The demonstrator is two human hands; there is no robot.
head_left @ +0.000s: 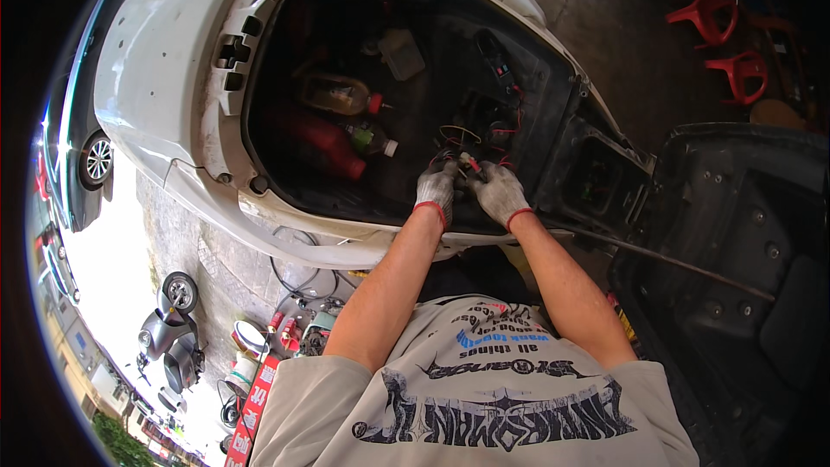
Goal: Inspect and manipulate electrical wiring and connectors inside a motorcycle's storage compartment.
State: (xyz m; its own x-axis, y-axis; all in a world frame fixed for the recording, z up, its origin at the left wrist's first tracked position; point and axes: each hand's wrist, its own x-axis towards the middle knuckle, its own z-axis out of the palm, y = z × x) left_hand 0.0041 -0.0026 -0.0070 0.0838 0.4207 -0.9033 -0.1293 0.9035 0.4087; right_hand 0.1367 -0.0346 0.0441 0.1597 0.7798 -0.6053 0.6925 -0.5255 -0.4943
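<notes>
Along the near edge of the black plastic storage well (546,125), my grey knit-gloved right grip (500,192) pinches a small red-and-white connector (473,164); my left grip (439,183) crowds beside it, hold unclear, probably steadying thin yellow wires (461,128).

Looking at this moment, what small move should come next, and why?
Probably have the left hand steady the yellow wire while the right hand turns the small red-and-white piece into clearer view: both gloved hands meet around it, the wire loops close by, and whether anything is joined there cannot be told.
</notes>
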